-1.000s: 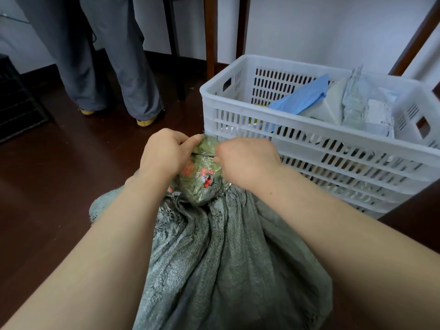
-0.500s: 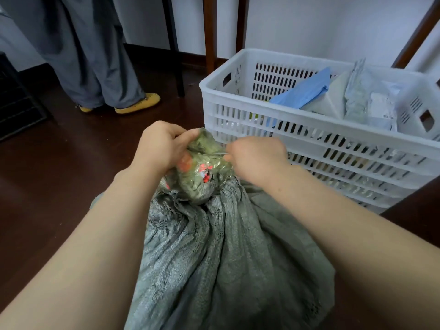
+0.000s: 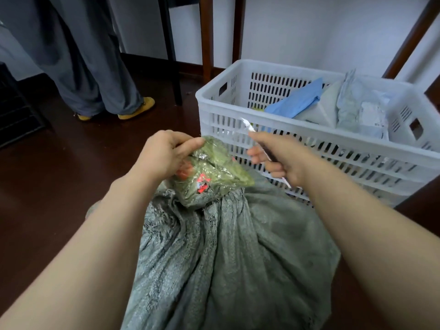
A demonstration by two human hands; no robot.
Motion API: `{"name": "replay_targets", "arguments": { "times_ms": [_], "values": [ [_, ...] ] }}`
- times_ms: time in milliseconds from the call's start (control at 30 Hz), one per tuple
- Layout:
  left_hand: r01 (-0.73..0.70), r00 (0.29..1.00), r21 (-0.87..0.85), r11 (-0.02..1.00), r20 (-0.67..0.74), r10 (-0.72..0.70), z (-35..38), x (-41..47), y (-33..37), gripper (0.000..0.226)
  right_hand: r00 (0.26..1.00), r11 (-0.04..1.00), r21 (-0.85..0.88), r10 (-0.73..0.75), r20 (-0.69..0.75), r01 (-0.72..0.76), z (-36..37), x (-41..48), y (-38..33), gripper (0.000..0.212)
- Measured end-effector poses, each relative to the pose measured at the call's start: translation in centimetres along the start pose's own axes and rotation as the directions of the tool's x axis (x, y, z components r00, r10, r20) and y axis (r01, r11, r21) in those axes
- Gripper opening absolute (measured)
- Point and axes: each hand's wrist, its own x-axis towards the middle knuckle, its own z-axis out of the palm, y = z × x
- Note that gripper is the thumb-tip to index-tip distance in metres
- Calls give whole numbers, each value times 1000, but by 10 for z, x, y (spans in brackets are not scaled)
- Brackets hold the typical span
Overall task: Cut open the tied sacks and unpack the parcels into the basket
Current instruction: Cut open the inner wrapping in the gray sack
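A grey woven sack (image 3: 226,258) sat on the dark floor (image 3: 59,175) in the lower middle of the view, its neck (image 3: 209,172) bunched tight and wrapped in glossy clear tape over green and red print. The left hand (image 3: 166,153) clenched the top of that taped neck, thumb lying across it and fingers curled behind. The right hand (image 3: 283,158) was apart from the sack, at about three o'clock of the neck, its fingers wrapped round a slim pale tool (image 3: 247,125) whose tip pointed toward eleven o'clock; blur hid what kind of tool it was.

At two o'clock of the sack, just beside it, stood a white slatted basket (image 3: 285,67). Inside it a blue parcel (image 3: 297,101) leaned against several pale grey parcels (image 3: 357,108) that filled the right half.

At ten o'clock, well apart, another person stood in loose grey trousers (image 3: 95,67) and yellow shoes (image 3: 140,108). Dark wooden legs (image 3: 206,44) rose against the white wall at twelve o'clock.
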Motion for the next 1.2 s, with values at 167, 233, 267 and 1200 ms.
{"name": "replay_targets", "arguments": {
  "times_ms": [167, 233, 267, 1200],
  "values": [
    [-65, 993, -24, 998, -103, 63, 10, -2, 7, 28, 991, 1000, -26, -6, 132, 9, 26, 5, 12, 59],
    [-55, 964, 112, 992, -253, 82, 10, 0, 9, 28, 998, 994, 107, 11, 62, -18, 21, 10, 14, 42],
    [-65, 926, 161, 985, -358, 120, 9, -2, 13, 31, 999, 985, 168, 18, 35, -24, 18, 11, 12, 37],
    [-263, 961, 504, 823, 61, 270, 45, -17, 35, 28, 999, 928, 371, -6, 31, -6, 7, 8, -1, 18]
  ]
}}
